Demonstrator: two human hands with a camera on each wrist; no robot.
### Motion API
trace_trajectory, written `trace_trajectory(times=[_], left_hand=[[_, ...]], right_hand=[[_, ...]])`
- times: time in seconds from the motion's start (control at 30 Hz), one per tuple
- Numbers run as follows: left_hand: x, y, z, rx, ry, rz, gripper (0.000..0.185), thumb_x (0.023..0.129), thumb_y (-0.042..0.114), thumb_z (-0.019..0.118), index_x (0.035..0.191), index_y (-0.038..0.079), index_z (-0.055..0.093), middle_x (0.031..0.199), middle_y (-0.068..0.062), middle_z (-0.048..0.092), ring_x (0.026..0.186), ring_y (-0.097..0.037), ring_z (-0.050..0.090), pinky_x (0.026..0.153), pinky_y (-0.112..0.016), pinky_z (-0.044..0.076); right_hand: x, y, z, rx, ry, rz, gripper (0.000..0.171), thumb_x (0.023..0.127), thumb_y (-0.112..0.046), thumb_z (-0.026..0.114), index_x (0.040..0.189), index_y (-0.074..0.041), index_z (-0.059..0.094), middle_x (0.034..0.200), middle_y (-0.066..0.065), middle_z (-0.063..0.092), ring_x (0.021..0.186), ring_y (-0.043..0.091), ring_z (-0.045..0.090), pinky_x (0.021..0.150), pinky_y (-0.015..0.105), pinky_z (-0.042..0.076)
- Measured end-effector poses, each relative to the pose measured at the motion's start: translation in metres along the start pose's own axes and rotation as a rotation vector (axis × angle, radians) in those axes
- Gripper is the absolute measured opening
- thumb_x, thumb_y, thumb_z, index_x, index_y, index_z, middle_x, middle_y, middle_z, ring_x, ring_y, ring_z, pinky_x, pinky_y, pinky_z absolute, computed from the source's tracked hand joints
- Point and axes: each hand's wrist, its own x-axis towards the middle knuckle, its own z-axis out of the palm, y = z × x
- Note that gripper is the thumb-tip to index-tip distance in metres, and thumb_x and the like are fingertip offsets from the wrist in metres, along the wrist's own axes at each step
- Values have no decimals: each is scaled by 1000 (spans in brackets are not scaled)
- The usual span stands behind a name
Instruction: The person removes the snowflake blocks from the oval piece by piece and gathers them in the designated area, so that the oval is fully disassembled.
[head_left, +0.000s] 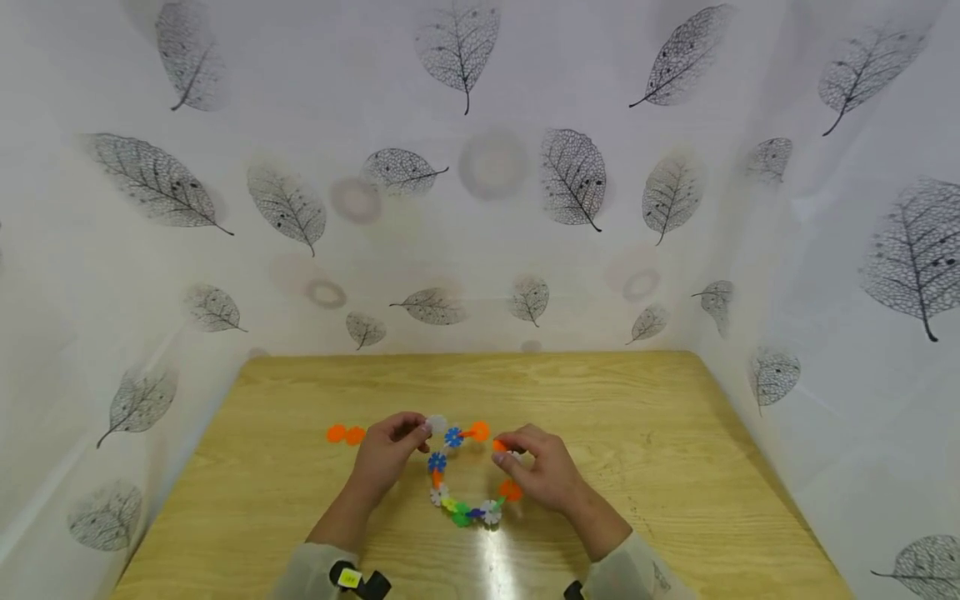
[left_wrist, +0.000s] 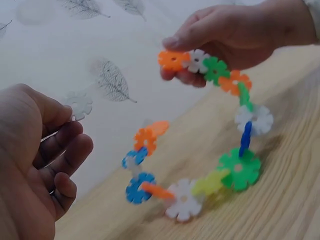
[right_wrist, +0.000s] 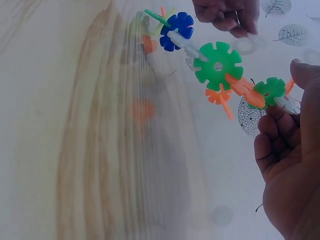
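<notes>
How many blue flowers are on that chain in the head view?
3: upper light-blue flower, lower light-blue flower, both at left; dark-blue flower at the bottom. No others show.

From here I see a pale, leaf-printed backdrop (head_left: 487, 242) around a wood-grain table (head_left: 637, 400). A bright reflection (head_left: 495, 562) streaks its surface.
</notes>
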Motion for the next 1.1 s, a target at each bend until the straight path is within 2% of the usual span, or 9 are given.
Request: trace_trajectory(times=[0.33, 0.57, 0.7, 0.83, 0.97, 1.1], left_hand=[[5, -16, -38, 87, 116, -71, 28, 99, 30, 73, 115, 8, 73, 109, -20, 71, 86, -20, 69, 72, -35, 54], [6, -24, -75, 226, 165, -82, 34, 103, 31, 67, 124, 5, 72, 110, -14, 73, 90, -19, 69, 80, -33, 56], [5, -30, -95, 317, 204, -135, 41, 103, 38, 65, 128, 5, 71, 110, -12, 74, 93, -18, 67, 80, -30, 53], [3, -36, -107, 399, 253, -180, 41, 103, 39, 64, 127, 6, 72, 116, -11, 73, 99, -21, 67, 85, -34, 52], [2, -41, -113, 464, 285, -193, 38, 103, 33, 64, 125, 3, 73, 118, -15, 72, 106, -28, 66, 90, -44, 51], [0, -44, -116, 486, 300, -195, 38, 103, 31, 64, 124, 0, 73, 120, -20, 71, 113, -36, 64, 95, -52, 49]], right_hand=[[-4, 10, -6, 2, 14, 10, 17, 98, -17, 73, 115, -13, 77, 102, -10, 71, 91, 9, 64, 76, 34, 57], [-9, 11, -7, -15, 23, 31, 17, 98, -18, 73, 115, -14, 77, 103, -9, 71, 91, 9, 63, 75, 32, 57], [-10, 12, -7, -20, 27, 15, 17, 98, -16, 73, 115, -14, 76, 102, -9, 70, 91, 9, 63, 76, 32, 57], [-9, 14, -5, -6, 27, -13, 17, 98, -15, 74, 115, -13, 77, 101, -8, 71, 90, 10, 63, 76, 32, 57], [-8, 12, -3, 5, 24, -17, 17, 98, -15, 74, 115, -13, 77, 100, -9, 70, 89, 9, 63, 75, 33, 56], [-8, 10, -3, 14, 25, -45, 18, 97, -13, 74, 115, -12, 76, 99, -7, 71, 89, 10, 64, 75, 34, 57]])
